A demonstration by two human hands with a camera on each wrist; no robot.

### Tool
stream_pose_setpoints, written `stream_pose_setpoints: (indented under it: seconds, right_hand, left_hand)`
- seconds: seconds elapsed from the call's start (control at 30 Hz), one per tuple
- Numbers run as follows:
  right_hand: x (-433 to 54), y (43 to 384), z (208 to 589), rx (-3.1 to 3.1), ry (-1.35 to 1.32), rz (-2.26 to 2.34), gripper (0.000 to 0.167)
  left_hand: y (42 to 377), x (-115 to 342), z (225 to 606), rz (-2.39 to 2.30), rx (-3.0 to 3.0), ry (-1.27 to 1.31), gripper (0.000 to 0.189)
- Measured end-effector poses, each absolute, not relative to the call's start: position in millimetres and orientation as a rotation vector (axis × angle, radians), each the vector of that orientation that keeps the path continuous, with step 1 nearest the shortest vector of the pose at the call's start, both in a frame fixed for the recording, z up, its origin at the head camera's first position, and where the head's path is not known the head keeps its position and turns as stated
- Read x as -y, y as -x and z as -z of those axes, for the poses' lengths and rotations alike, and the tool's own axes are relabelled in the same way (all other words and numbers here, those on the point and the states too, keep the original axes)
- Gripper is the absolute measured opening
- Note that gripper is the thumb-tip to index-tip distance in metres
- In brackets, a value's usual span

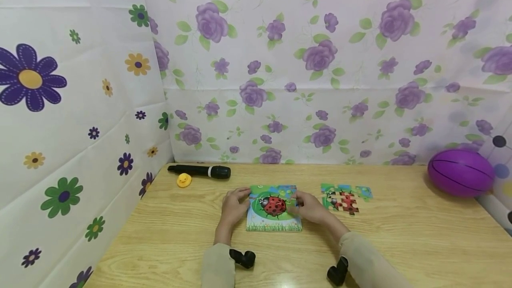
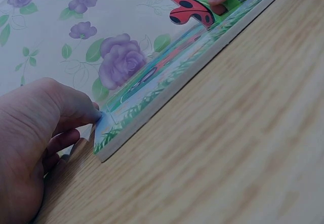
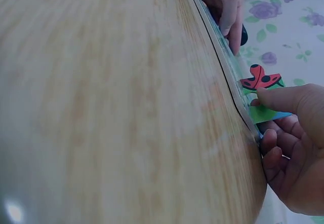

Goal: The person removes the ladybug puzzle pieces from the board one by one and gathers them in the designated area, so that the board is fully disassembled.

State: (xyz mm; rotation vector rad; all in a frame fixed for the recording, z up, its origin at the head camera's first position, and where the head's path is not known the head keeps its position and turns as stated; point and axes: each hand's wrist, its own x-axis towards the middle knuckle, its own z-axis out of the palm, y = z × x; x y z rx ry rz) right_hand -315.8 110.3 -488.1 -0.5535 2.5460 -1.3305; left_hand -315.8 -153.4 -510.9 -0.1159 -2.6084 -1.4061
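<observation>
A ladybug jigsaw puzzle board [image 1: 274, 225] lies flat on the table. Its red ladybug sits on a green oval above a strip of grass. At the board's left edge my left hand [image 1: 233, 207] holds it, thumb tip against the rim and the other fingers curled beside it. My right hand [image 1: 313, 208] is over the board's right side. Between thumb and fingers it pinches a red, black-spotted and green puzzle piece [image 3: 259, 78], tilted up off the surface. In the left wrist view the same puzzle piece [image 2: 190, 11] stands above the board.
Several loose puzzle pieces [image 1: 349, 201] lie partly joined to the right of the board. A black microphone [image 1: 200, 171] and a yellow rubber duck [image 1: 184, 180] are at the back left. The purple ball [image 1: 461, 172] rests at the far right. Flowered cloth [image 1: 280, 70] hangs behind.
</observation>
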Motion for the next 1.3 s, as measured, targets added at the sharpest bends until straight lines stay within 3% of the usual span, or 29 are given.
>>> stream_pose_setpoints:
  seconds: [0.3, 0.63, 0.93, 1.17, 1.3]
  right_hand:
    - [-113, 317, 485, -2.542, 0.615, 1.306, 0.018]
    - [-116, 320, 482, -2.486, 0.55, 1.321, 0.038]
    - [-123, 319, 479, -2.469, 0.528, 1.415, 0.031]
    - [-137, 320, 479, -2.445, 0.411, 1.494, 0.035]
    - [-147, 320, 478, -2.462, 0.333, 1.536, 0.028]
  left_hand:
    - [316, 153, 508, 1.428, 2.609, 0.112, 0.035]
    - [317, 152, 508, 1.43, 2.603, 0.122, 0.035]
    - [316, 152, 509, 1.426, 2.605, 0.109, 0.035]
    - [315, 153, 509, 1.427, 2.607, 0.113, 0.036]
    - [315, 153, 510, 1.434, 2.609, 0.107, 0.035]
